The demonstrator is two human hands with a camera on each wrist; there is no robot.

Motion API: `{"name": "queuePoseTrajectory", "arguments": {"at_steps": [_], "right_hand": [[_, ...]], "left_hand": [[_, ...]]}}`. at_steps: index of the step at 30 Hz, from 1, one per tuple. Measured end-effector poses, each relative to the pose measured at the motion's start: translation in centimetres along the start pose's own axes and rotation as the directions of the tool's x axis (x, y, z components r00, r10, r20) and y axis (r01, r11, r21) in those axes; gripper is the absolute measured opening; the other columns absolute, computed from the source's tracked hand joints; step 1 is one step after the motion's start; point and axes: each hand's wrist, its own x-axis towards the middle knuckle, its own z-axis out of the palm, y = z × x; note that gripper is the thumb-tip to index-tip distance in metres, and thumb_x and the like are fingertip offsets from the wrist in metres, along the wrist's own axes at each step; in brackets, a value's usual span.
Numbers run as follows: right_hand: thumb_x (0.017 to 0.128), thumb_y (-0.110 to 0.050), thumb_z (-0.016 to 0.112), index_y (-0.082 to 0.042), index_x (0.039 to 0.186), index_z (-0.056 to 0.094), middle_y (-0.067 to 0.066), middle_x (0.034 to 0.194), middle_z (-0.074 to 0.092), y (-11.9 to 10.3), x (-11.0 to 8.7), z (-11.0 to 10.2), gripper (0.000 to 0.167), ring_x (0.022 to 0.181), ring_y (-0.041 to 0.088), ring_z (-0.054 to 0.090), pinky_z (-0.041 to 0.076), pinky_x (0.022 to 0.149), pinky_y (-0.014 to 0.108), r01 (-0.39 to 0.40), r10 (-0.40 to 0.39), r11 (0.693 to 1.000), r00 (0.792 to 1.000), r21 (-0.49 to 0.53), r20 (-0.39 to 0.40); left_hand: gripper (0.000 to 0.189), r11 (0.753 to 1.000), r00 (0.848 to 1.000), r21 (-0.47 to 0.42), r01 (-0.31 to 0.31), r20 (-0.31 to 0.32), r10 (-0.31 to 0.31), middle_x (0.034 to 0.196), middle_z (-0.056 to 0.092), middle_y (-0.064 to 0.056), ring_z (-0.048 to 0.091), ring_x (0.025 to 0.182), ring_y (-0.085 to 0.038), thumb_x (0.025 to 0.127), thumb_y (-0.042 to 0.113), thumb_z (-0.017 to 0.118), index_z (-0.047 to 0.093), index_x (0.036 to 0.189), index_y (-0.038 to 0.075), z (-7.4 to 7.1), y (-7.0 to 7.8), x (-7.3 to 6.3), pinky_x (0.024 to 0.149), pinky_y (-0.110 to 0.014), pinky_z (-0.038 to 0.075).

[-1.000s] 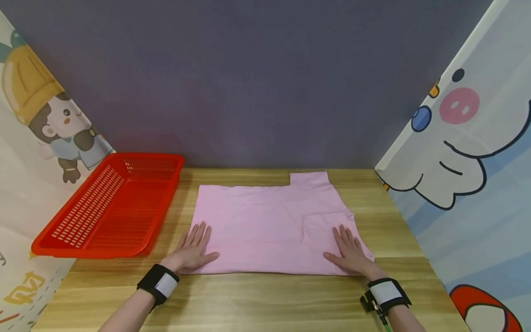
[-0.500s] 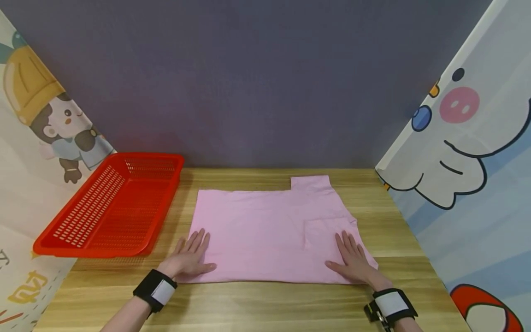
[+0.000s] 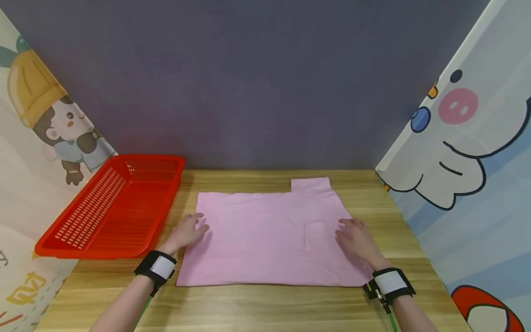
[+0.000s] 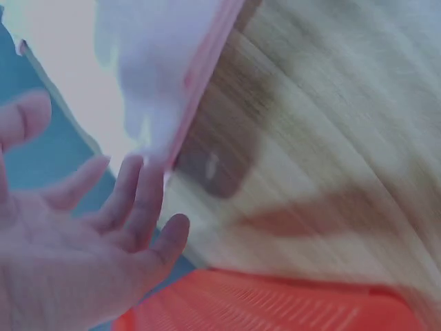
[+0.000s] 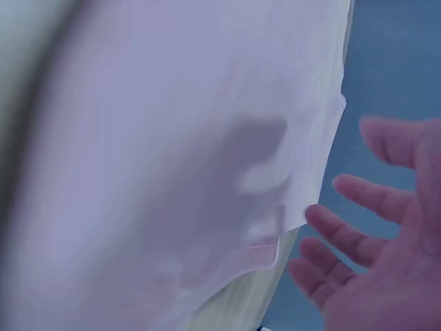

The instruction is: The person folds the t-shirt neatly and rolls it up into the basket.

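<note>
The left hand [image 3: 185, 234] and right hand [image 3: 357, 240], earlier flat on the smooth pink cloth [image 3: 253, 230], have lifted, fingers apart. A perforated red plastic basket [image 3: 134, 210] stands nearby.

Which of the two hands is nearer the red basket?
The left hand, at the pink garment's left edge, right beside the red plastic basket. The right hand is farther, at the garment's opposite edge.

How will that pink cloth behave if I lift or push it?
The pink cloth will probably droop: it lies flat with soft creases. It looks thin, so likely light. Pushed, it may wrinkle or slide, as the table looks smooth.
</note>
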Motion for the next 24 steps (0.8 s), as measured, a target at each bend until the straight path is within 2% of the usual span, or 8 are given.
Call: {"name": "queuePoseTrajectory", "arguments": {"at_steps": [3, 6, 11, 14, 18, 21, 24], "right_hand": [[0.094, -0.011, 0.064, 0.011, 0.119, 0.063, 0.032, 0.116, 0.065, 0.9, 2.0, 0.0, 0.033, 0.113, 0.05, 0.058, 0.036, 0.103, 0.066, 0.017, -0.017, 1.0, 1.0, -0.006, -0.022], [0.093, -0.009, 0.062, 0.012, 0.115, 0.064, 0.035, 0.115, 0.065, 1.6, 3.7, 0.1, 0.031, 0.113, 0.053, 0.058, 0.036, 0.104, 0.067, 0.008, -0.007, 1.0, 1.0, 0.014, -0.026], [0.096, -0.012, 0.057, 0.014, 0.123, 0.06, 0.04, 0.124, 0.059, 2.3, 5.8, -0.3, 0.037, 0.118, 0.057, 0.055, 0.043, 0.1, 0.066, -0.092, 0.09, 0.992, 0.996, 0.081, 0.021], [0.099, -0.016, 0.052, 0.014, 0.132, 0.052, 0.039, 0.133, 0.054, 2.5, 6.9, -0.5, 0.044, 0.123, 0.055, 0.053, 0.045, 0.102, 0.063, -0.165, 0.158, 0.981, 0.985, 0.103, 0.074], [0.101, -0.017, 0.049, 0.014, 0.138, 0.045, 0.036, 0.139, 0.052, 2.5, 8.1, -0.8, 0.048, 0.128, 0.051, 0.052, 0.044, 0.107, 0.06, -0.216, 0.202, 0.97, 0.972, 0.109, 0.123], [0.101, -0.018, 0.048, 0.013, 0.139, 0.045, 0.036, 0.14, 0.051, 2.1, 8.8, -0.8, 0.048, 0.13, 0.051, 0.05, 0.042, 0.108, 0.059, -0.234, 0.212, 0.965, 0.961, 0.114, 0.178], [0.101, -0.02, 0.048, 0.01, 0.138, 0.046, 0.035, 0.142, 0.05, 1.9, 9.3, -0.6, 0.048, 0.132, 0.05, 0.048, 0.041, 0.11, 0.059, -0.25, 0.222, 0.962, 0.949, 0.107, 0.223]], "left_hand": [[0.051, 0.999, 0.998, -0.035, 0.032, -0.061, -0.034, 0.14, 0.049, -0.035, 0.041, 0.131, -0.056, 0.098, 0.025, 0.057, 0.052, 0.138, -0.006, 0.2, -0.5, 1.7, 0.109, -0.072, 0.031], [0.051, 0.996, 0.995, -0.069, 0.058, -0.076, -0.063, 0.145, 0.045, -0.036, 0.037, 0.134, -0.057, 0.098, 0.025, 0.054, 0.051, 0.138, -0.007, 0.0, -0.7, 3.3, 0.111, -0.07, 0.029], [0.053, 0.992, 0.986, -0.071, 0.105, -0.121, -0.113, 0.142, 0.051, -0.033, 0.046, 0.131, -0.053, 0.099, 0.025, 0.051, 0.049, 0.141, -0.006, -0.7, -0.8, 5.6, 0.108, -0.066, 0.036], [0.053, 0.985, 0.976, -0.091, 0.146, -0.149, -0.158, 0.142, 0.052, -0.031, 0.049, 0.128, -0.052, 0.099, 0.026, 0.049, 0.046, 0.144, -0.004, -1.0, -1.1, 6.9, 0.106, -0.064, 0.039], [0.053, 0.975, 0.969, -0.17, 0.143, -0.176, -0.173, 0.138, 0.053, -0.034, 0.051, 0.125, -0.05, 0.1, 0.022, 0.048, 0.044, 0.145, -0.005, -1.0, -1.4, 8.0, 0.108, -0.06, 0.04], [0.051, 0.968, 0.975, -0.229, 0.104, -0.17, -0.145, 0.138, 0.052, -0.037, 0.049, 0.127, -0.05, 0.099, 0.017, 0.049, 0.045, 0.143, -0.008, -0.9, -1.4, 8.5, 0.112, -0.059, 0.037], [0.047, 0.957, 0.981, -0.274, 0.093, -0.139, -0.135, 0.143, 0.047, -0.037, 0.044, 0.134, -0.05, 0.101, 0.015, 0.047, 0.047, 0.141, -0.01, -0.8, -1.4, 8.7, 0.117, -0.058, 0.033]]}}
